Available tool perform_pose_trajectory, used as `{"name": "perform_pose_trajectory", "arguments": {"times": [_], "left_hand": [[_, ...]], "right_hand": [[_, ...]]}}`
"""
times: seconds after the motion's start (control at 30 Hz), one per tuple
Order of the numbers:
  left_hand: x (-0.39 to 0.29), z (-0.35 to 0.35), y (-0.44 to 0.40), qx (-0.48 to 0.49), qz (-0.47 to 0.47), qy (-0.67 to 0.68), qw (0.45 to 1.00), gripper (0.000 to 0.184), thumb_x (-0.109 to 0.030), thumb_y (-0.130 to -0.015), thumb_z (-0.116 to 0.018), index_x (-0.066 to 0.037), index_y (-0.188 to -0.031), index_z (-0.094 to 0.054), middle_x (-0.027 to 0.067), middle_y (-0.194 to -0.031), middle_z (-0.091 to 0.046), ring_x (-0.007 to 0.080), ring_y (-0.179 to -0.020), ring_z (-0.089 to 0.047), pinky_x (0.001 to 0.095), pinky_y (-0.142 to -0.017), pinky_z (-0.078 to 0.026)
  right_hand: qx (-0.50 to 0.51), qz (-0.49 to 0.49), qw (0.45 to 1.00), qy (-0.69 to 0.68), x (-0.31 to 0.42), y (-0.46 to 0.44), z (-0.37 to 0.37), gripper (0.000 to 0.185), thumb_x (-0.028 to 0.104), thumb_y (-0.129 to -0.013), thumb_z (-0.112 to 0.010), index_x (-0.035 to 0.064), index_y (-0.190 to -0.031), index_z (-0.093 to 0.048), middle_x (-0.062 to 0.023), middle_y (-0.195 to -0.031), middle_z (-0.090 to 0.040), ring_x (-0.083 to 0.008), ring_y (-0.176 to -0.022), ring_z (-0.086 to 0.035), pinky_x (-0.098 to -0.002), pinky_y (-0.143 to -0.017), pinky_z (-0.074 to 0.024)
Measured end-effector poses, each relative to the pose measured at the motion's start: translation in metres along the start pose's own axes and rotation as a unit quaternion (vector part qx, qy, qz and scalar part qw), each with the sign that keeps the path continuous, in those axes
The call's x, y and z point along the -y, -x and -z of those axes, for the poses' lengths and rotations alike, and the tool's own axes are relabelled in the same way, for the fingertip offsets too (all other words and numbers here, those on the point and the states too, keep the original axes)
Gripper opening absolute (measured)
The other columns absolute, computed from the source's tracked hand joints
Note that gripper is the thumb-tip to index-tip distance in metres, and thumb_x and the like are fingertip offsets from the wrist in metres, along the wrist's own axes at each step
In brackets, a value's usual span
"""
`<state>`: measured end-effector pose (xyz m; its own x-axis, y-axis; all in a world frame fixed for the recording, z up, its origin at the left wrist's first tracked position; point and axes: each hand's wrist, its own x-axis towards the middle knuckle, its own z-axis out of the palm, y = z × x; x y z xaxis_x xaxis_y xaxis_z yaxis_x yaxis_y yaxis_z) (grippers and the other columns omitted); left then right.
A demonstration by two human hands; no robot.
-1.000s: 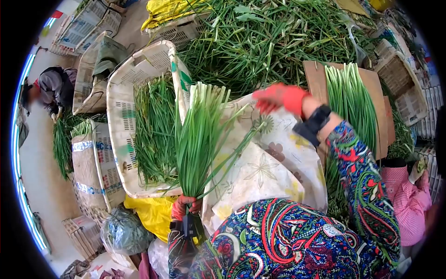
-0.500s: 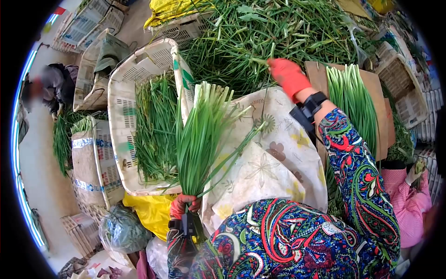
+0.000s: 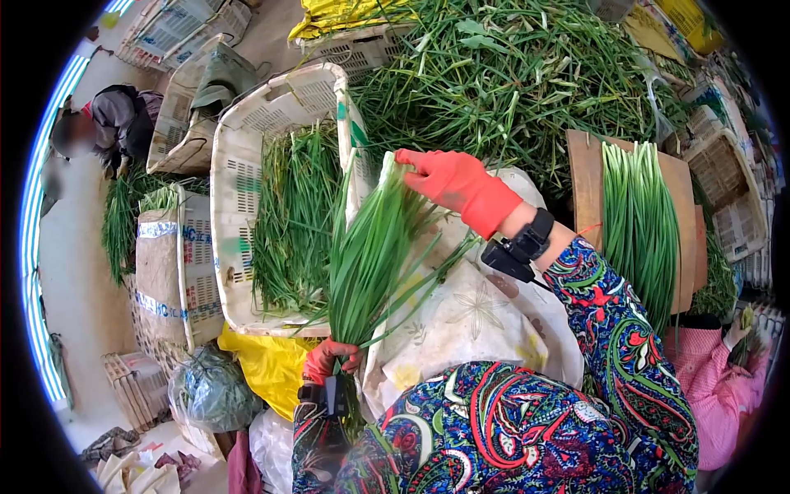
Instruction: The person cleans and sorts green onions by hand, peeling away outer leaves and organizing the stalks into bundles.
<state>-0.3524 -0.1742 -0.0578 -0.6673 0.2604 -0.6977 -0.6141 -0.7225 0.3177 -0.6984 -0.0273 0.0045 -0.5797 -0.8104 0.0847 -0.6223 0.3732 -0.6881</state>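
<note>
My left hand [image 3: 332, 361], in a red glove, is closed around the lower, leafy part of a bunch of garlic chives [image 3: 368, 255]. The bunch stands upright, fanning a little, with its pale stem ends at the top. My right hand [image 3: 457, 185], also red-gloved, has its fingers pinched together at those pale ends. A few long leaves stick out to the right over the flowered cloth [image 3: 485, 317] on my lap. Left of the bunch, a white plastic crate [image 3: 226, 272] holds more green chives [image 3: 298, 214].
A large heap of loose chives [image 3: 510, 74] lies ahead. On the right, trimmed chives [image 3: 638, 222] rest on a cardboard sheet [image 3: 586, 189]. A yellow bag [image 3: 263, 366] is beside my left hand. One person [image 3: 123, 123] bends at far left; another in pink [image 3: 712, 387] sits at right.
My right hand has come back from the loose heap, moving left and nearer, to the top of the bunch. My left hand keeps its hold. The view has shifted slightly.
</note>
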Motion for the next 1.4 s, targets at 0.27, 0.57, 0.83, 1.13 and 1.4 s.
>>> {"name": "perform_pose_trajectory", "arguments": {"times": [0.27,0.57,0.83,1.13,1.4], "left_hand": [[-0.006,-0.008,0.006,-0.094,-0.026,-0.128,0.987,0.013,-0.01,-0.071,-0.059,0.0,-0.067,-0.053,0.0069,-0.052,-0.047,0.0158,-0.045,-0.044,0.0275,-0.046,-0.037],[-0.015,-0.019,0.011,-0.116,-0.015,-0.182,0.976,0.015,-0.01,-0.071,-0.059,-0.001,-0.062,-0.052,0.0064,-0.052,-0.048,0.0145,-0.047,-0.047,0.0262,-0.048,-0.038],[-0.002,0.002,0.004,-0.104,0.002,-0.128,0.986,0.013,-0.009,-0.069,-0.06,0.0,-0.062,-0.054,0.0072,-0.051,-0.048,0.0159,-0.046,-0.046,0.0263,-0.048,-0.039],[-0.01,-0.036,0.011,-0.208,-0.009,-0.217,0.954,0.012,-0.01,-0.07,-0.065,-0.002,-0.072,-0.058,0.0046,-0.059,-0.054,0.0136,-0.051,-0.051,0.0263,-0.05,-0.042],[0.011,-0.058,0.005,-0.314,-0.189,-0.602,0.709,0.069,-0.017,-0.073,-0.065,-0.016,-0.134,-0.031,0.0101,-0.084,-0.061,0.0229,-0.068,-0.06,0.0352,-0.058,-0.048]], "right_hand": [[0.123,0.222,0.942,0.222,-0.017,-0.034,-0.02,0.014,0.023,-0.075,-0.055,0.0105,-0.08,-0.057,-0.0098,-0.073,-0.06,-0.0297,-0.067,-0.06,-0.04,-0.058,-0.0483],[0.043,0.252,0.919,0.299,-0.029,-0.046,0.0,0.007,0.017,-0.067,-0.055,0.0099,-0.068,-0.054,-0.0096,-0.064,-0.058,-0.0306,-0.059,-0.058,-0.0378,-0.049,-0.0467],[0.009,-0.229,0.906,0.355,-0.105,0.0,0.121,0.034,0.015,-0.081,-0.045,-0.004,-0.109,-0.048,-0.0209,-0.086,-0.062,-0.0327,-0.078,-0.062,-0.0399,-0.07,-0.0501],[-0.023,-0.429,0.51,-0.745,-0.061,0.057,-0.083,0.037,0.036,-0.092,-0.033,0.0044,-0.082,-0.049,-0.0159,-0.086,-0.06,-0.0277,-0.074,-0.057,-0.0419,-0.069,-0.0479],[-0.014,-0.161,0.413,-0.896,-0.06,0.023,-0.081,0.047,0.04,-0.091,-0.029,0.0066,-0.121,-0.045,-0.0124,-0.118,-0.05,-0.0294,-0.109,-0.046,-0.0421,-0.097,-0.0328]]}}
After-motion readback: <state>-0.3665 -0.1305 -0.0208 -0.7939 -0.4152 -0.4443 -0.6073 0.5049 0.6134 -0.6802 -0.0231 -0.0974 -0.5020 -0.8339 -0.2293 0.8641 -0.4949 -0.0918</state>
